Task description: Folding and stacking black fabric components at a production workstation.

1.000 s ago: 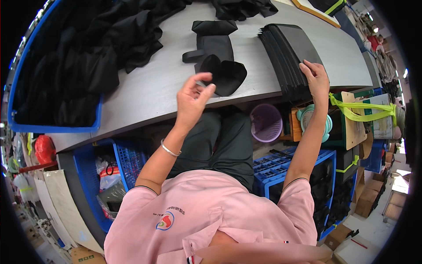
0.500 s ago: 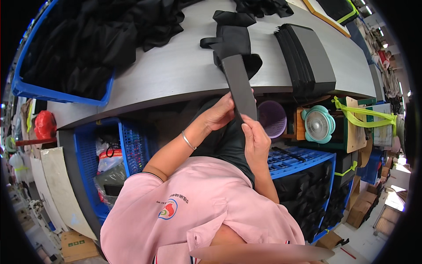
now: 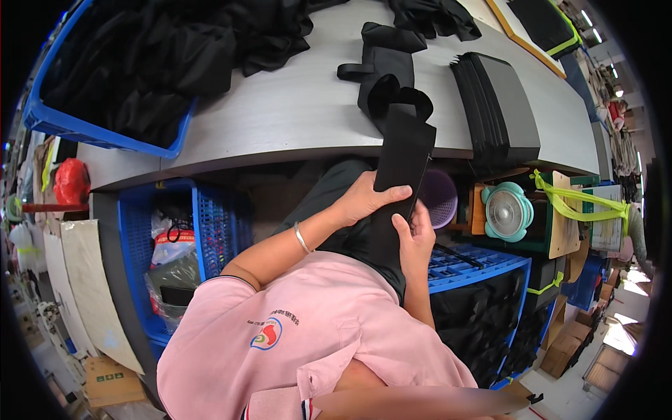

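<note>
A long black strip-shaped panel (image 3: 407, 143) is held between my hands over the table's near edge. My left hand (image 3: 371, 198) is closed on its left side, the thumb lying across the black face. Lower down, my right hand (image 3: 416, 232) grips the right edge with thumb and fingers. The panel's far end, where a little grey shows, meets the open mouth of a black fabric pouch (image 3: 383, 70) on the table; whether it is inside I cannot tell. A side loop sticks out from the pouch. To its right stands a stack of grey and black panels (image 3: 507, 105).
A blue crate (image 3: 105, 136) heaped with black fabric sits at the table's left. More black fabric (image 3: 434, 17) lies at the back. Below the table are a purple bin (image 3: 439, 199), a teal fan (image 3: 509, 212), and blue crates (image 3: 483, 266) to the right.
The panel has turned from its grey face to its black face. My left thumb now lies across it, and my right hand has shifted slightly lower. The view has moved a little.
</note>
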Demonstrator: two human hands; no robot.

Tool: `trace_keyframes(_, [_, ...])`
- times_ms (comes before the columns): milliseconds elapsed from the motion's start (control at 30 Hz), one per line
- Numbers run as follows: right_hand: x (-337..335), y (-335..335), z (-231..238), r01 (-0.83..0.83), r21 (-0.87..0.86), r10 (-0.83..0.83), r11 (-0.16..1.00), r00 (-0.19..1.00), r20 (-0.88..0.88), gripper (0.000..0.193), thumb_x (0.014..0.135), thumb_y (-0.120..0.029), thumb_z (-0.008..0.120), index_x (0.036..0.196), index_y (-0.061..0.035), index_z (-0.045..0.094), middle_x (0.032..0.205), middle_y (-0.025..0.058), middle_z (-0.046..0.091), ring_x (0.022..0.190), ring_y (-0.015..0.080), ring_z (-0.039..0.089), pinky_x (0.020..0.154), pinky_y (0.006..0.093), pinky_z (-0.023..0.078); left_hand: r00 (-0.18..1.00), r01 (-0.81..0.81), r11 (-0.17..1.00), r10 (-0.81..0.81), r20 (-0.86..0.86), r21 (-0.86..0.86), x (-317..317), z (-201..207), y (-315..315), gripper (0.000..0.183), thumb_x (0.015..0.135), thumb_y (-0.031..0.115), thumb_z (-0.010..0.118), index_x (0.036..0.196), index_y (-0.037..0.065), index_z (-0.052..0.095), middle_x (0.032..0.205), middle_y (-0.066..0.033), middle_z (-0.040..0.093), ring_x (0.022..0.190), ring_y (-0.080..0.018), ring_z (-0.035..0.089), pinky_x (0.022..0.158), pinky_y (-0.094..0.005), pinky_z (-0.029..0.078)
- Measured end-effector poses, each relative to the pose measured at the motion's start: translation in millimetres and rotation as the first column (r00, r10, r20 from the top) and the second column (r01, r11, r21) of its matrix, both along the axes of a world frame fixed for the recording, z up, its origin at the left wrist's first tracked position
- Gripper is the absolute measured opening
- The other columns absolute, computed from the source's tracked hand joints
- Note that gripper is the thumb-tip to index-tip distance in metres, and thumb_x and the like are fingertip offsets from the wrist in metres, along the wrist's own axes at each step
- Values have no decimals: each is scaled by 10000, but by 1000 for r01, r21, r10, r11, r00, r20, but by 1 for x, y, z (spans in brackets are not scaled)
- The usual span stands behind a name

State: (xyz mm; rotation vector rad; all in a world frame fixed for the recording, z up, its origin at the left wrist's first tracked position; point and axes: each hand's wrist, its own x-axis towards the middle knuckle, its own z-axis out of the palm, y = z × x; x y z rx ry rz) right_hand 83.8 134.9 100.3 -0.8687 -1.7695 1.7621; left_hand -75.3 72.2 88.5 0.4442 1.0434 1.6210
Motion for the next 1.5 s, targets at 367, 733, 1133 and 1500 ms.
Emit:
trace_keyframes(367, [-25,35,1,-150,790,-146,595,946,290,430,935,-108,639,1341,-2,548,968,171,658,780,356,665,663,388,535,-41,-644,703,360,-932,300,-100,-21,73,413,781,-5,676,1171,118,731,1440,-151,497,1154,-368,470,1004,-402,430])
trace_keyframes(733, [-88,68,2,-260,899,-189,353,921,341,318,850,-77,654,1161,-21,626,867,146,644,601,358,657,539,454,533,116,-69,928,372,-921,366,-50,35,61,456,723,-108,501,1112,16,704,1344,-52,616,953,-280,538,879,-348,474])
trace_keyframes(1133, [-99,88,-26,43,-553,-214,832,945,-248,433,977,-133,596,1375,20,525,1309,126,609,1124,250,637,917,372,562,205,-233,906,401,-893,354,-14,22,-25,853,712,45,697,1493,22,356,1569,-232,279,1396,-376,342,1112,-453,359])
trace_keyframes(1500, [-96,61,15,-96,-550,-187,830,880,-436,409,966,-150,607,1331,22,543,1225,145,639,1032,219,667,844,331,595,260,-523,776,538,-802,351,8,32,0,692,688,-134,614,1340,95,576,1365,-108,492,1030,-233,537,800,-322,473])
